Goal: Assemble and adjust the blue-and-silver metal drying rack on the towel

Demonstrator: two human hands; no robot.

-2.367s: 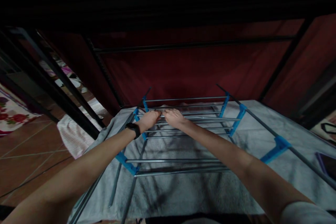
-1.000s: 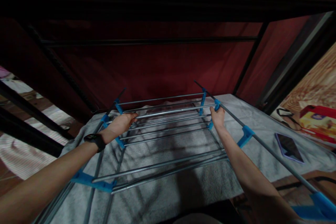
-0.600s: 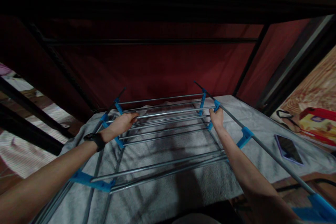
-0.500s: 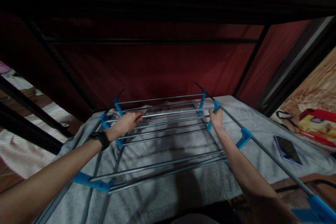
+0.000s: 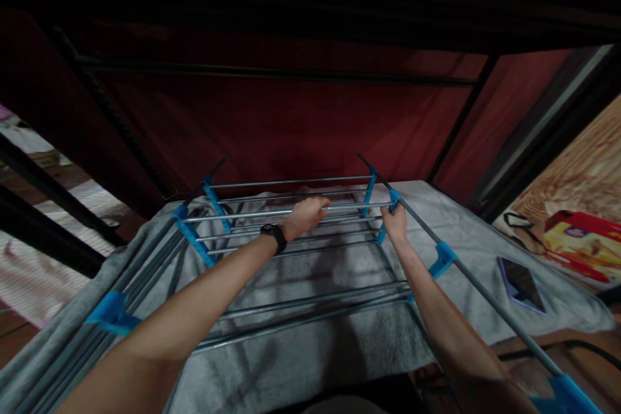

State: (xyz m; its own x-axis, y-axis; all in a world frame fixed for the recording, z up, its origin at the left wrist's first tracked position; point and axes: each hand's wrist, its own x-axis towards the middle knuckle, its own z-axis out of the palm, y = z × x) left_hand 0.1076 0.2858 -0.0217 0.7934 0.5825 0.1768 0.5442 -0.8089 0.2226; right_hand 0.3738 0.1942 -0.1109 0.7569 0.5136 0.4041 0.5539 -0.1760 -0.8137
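Observation:
A rack of grey metal rods [image 5: 295,303] joined by blue plastic brackets [image 5: 442,259] lies across a grey cloth [image 5: 310,362]. My left hand [image 5: 308,215], with a black watch [image 5: 274,237] on its wrist, is closed around a crosswise rod [image 5: 252,214], right of its middle. At that rod's right end, my right hand [image 5: 395,223] grips the rod beside a blue bracket [image 5: 394,197]. Its fingertips are partly hidden. My left forearm passes over the rack's near left side and covers part of the lower rods.
A phone [image 5: 522,284] lies on the cloth at the right. Beyond it are a red and yellow package [image 5: 585,242] and black-rimmed glasses [image 5: 518,220]. Behind the rack stands a dark red panel [image 5: 291,123] with a black frame bar [image 5: 281,74] across it.
My left hand has slid right along the crosswise rod, closer to my right hand. The right hand stays at the rod's end. The view has shifted slightly.

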